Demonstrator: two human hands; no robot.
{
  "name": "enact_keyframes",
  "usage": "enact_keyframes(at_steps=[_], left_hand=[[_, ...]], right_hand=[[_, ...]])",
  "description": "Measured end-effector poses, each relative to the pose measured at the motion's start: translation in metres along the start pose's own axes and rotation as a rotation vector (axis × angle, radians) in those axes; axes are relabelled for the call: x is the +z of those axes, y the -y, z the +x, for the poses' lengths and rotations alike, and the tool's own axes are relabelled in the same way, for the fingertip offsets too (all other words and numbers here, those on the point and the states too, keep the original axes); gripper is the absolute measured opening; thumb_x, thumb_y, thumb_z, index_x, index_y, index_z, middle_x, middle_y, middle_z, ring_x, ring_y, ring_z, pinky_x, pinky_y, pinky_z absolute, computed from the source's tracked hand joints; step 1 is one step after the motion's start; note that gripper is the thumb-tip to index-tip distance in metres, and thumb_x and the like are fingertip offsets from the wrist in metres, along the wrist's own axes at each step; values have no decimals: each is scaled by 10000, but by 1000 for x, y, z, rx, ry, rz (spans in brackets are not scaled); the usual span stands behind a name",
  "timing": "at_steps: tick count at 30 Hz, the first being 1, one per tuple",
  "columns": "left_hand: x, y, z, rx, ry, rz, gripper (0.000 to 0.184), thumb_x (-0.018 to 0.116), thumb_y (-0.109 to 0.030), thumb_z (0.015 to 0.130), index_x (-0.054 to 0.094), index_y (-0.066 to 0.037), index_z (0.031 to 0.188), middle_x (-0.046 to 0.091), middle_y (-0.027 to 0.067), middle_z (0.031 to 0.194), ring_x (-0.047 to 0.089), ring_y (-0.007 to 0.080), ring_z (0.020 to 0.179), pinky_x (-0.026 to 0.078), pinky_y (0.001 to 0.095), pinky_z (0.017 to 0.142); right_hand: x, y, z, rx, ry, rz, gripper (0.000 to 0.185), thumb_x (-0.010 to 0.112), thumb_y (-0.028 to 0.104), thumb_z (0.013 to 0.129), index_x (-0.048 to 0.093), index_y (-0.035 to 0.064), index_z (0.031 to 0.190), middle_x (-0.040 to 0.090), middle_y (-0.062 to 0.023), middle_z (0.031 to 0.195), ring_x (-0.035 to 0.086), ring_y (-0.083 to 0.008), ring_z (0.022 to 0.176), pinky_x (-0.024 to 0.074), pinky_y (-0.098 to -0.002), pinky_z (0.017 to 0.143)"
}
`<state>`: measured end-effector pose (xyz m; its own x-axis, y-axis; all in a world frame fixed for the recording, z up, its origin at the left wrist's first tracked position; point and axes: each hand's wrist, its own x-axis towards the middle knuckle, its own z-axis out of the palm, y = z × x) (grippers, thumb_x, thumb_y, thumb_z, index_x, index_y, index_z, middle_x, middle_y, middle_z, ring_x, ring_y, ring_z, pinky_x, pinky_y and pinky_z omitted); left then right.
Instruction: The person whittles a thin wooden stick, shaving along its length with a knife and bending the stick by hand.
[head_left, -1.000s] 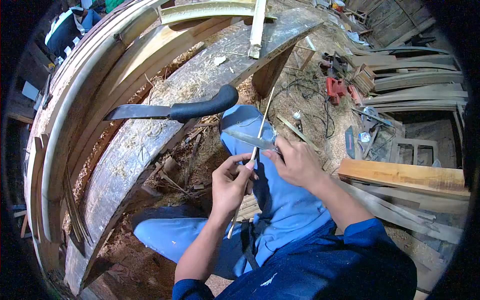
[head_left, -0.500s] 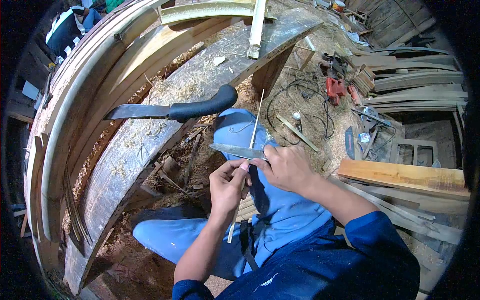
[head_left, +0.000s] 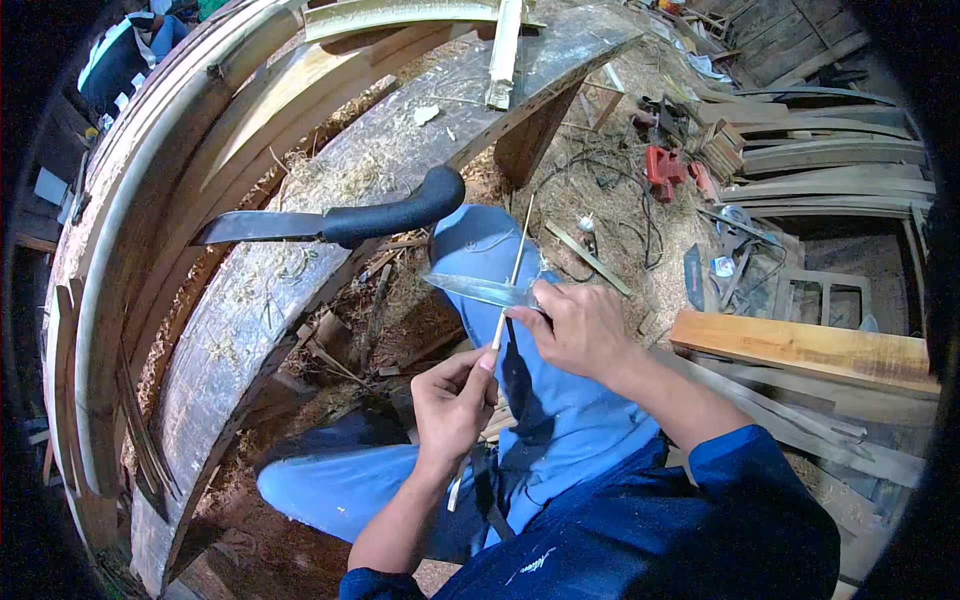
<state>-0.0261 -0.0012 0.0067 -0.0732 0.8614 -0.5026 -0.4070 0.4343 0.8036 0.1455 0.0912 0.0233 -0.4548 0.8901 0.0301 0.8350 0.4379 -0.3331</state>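
Note:
My right hand (head_left: 582, 328) grips a knife (head_left: 480, 289) whose blade points left and lies across a thin wooden strip (head_left: 498, 335). The knife's handle is mostly hidden in my fingers. Lower down, my left hand (head_left: 452, 402) pinches the same strip between thumb and fingers. The strip slants up past the blade over my knee, and its lower end comes out below my left hand. A machete (head_left: 330, 224) with a black handle rests on the worn plank bench (head_left: 240, 330) to the left.
Long curved timbers (head_left: 150, 190) line the left side beyond the bench. Shavings cover the bench and ground. On the right are a red power tool (head_left: 664, 172), a dark cable (head_left: 648, 225), an orange-brown board (head_left: 800, 347) and stacked planks (head_left: 830, 160).
My left hand has slid down and slightly left with the strip, away from the knife. My right hand has moved slightly right, and the blade has tilted. The view has shifted a little.

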Motion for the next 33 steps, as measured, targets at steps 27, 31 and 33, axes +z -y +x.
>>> enact_keyframes(at_steps=[27,31,33], left_hand=[[8,-4,24,30,-23,39,197,696,-141,922,715,47,978,594,27,628,472,56,460,310,213,398],[12,-4,22,63,-45,33,215,701,-139,919,711,55,1011,593,23,633,454,52,451,295,212,393],[11,-2,20,59,-46,20,217,704,-140,917,713,57,1010,592,22,632,452,49,452,293,210,395]], right_hand=[[9,5,0,-84,22,109,456,596,442,921,613,41,706,646,-196,635,656,-392,570,514,-508,525],[5,4,0,-75,34,113,456,589,448,923,614,40,720,650,-194,642,654,-394,569,513,-508,522],[3,3,-1,-74,27,102,453,581,452,928,614,42,737,653,-194,649,653,-395,570,511,-504,522]])
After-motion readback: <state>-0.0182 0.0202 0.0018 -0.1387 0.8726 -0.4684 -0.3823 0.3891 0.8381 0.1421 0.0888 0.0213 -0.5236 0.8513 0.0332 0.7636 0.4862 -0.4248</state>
